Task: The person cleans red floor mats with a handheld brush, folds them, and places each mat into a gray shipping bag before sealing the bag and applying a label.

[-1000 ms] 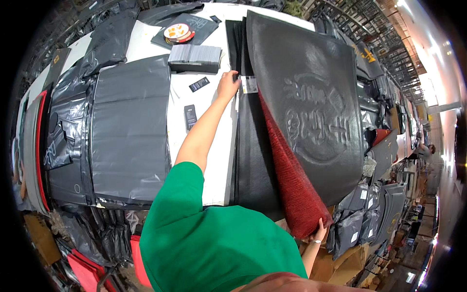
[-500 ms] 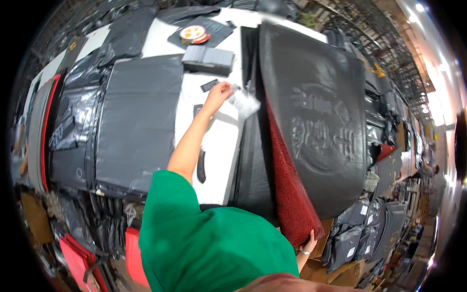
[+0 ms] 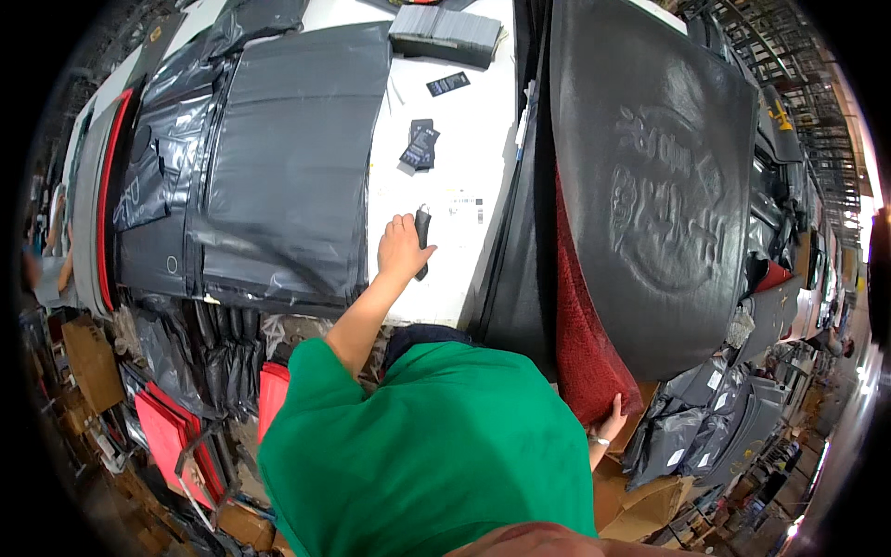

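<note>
My left hand (image 3: 402,249) lies on the white table at a black-handled knife (image 3: 423,237). Its fingers extend along the handle's left side, with the thumb spread across the handle. By its corner, my right hand (image 3: 611,427) grips a large floor mat (image 3: 664,195) at the lower right. The mat's black underside carries an embossed round design, and its folded-back edge shows a red textured face. Beneath it are more dark sheets (image 3: 510,288). Small black cards (image 3: 420,147) lie beyond the knife, below a thick stack of grey cards (image 3: 445,35).
Flat dark packages in plastic (image 3: 292,167) cover the table on the left. Beside them stands a grey stack with a red edge (image 3: 116,200). Red sheets (image 3: 176,436) are below the table at left. Wrapped packages (image 3: 673,441) and a cardboard box (image 3: 640,511) sit low on the right.
My left hand has let go of a clear plastic piece and come back toward me to the knife. My right hand keeps hold of the mat's corner. The view has shifted.
</note>
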`<state>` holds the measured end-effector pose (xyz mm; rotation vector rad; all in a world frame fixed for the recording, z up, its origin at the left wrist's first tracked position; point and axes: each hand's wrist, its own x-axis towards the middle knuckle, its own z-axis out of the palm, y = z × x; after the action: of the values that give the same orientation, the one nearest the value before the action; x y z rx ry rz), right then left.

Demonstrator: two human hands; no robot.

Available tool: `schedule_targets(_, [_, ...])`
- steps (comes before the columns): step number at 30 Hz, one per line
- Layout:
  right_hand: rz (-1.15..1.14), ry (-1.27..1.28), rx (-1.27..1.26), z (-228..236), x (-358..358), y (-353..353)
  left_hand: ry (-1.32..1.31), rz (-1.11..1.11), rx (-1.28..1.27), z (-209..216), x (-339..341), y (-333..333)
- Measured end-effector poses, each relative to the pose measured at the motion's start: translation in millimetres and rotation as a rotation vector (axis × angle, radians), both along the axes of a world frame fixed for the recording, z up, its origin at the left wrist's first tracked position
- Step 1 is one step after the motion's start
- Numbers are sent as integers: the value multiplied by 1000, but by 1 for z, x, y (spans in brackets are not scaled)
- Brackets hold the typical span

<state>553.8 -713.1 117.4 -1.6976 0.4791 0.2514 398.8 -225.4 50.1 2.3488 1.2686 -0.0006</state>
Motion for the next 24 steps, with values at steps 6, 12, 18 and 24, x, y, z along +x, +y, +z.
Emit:
schedule_targets(6, [35,-20,-52,-1,4,9,-417,-91,-16,2,7,8])
schedule_targets(12, [39,-58,23,17,-4,21,-430,-281,54,-11,54,40])
schedule_targets(18, [-34,-61,123,16,-28,11,-255,-441,546,5,39,117])
schedule_targets(24, [15,-127,34,17,-24,18,-1,-770,274,-12,55,156])
